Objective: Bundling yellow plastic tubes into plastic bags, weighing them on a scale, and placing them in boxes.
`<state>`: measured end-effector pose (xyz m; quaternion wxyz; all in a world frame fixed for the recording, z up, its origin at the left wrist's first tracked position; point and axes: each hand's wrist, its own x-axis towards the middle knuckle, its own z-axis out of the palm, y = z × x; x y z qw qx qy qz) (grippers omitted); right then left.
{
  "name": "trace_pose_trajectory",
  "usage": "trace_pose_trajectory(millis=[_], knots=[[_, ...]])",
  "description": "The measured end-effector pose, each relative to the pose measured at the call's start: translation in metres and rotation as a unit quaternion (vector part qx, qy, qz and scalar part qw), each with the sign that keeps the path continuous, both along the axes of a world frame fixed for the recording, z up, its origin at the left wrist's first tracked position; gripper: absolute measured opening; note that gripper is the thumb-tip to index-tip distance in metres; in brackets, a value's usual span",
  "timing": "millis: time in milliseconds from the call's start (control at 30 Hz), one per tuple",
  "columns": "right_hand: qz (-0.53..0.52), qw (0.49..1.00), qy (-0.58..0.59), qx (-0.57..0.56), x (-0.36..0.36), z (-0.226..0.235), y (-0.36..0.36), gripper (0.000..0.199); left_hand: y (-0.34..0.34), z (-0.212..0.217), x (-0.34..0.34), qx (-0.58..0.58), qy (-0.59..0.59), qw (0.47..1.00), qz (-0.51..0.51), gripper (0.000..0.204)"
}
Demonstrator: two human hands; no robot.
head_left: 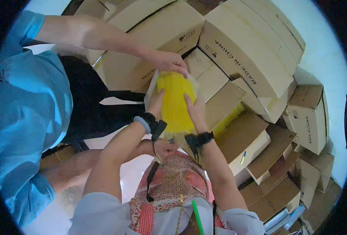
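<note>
One yellow bundle in a see-through bag is in front of the person. The left hand has one side and the right hand has the other, both half curled on it, thumbs on top. A co-worker's upper hand holds the far end; their lower hand is by the near end. Big brown boxes stand behind. An open box with yellow stuff sits on the right.

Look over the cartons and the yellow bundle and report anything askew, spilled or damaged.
The open cartons at right lie jumbled at different angles, which looks untidy. I see no spill or plain damage. The yellow bundle, in translucent wrapping between the person's left hand and right hand, shows nothing odd.
</note>
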<state>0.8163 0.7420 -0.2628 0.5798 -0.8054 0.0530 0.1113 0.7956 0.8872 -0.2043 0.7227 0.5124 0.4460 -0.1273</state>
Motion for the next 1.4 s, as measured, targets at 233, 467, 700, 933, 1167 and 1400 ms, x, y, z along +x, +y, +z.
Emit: trace_pose_trajectory(millis=[233,467,700,933,1167,1400], knots=[[0.248,0.901,-0.228,-0.272,-0.114,0.050,-0.010,0.044,0.003,-0.026,-0.053,0.121,-0.088,0.963,-0.223,0.052],[0.050,0.988,-0.137,-0.059,-0.138,0.069,-0.147,0.027,-0.098,0.120,-0.051,0.427,-0.414,0.692,-0.409,0.039],[0.080,0.935,0.199,-0.282,-0.131,-0.184,-0.265,0.039,-0.251,-0.075,-0.154,0.041,-0.103,0.924,-0.366,0.040],[0.131,0.873,-0.026,-0.470,0.005,-0.309,-0.333,0.081,-0.266,-0.332,-0.173,0.066,0.123,0.918,-0.371,0.062],[0.125,0.901,-0.015,-0.414,0.060,-0.371,-0.307,0.076,-0.256,-0.411,-0.177,-0.040,0.074,0.989,-0.124,0.058],[0.199,0.931,0.044,-0.303,-0.028,-0.350,-0.234,0.104,-0.227,-0.437,-0.189,-0.053,0.078,0.994,-0.054,0.056]])
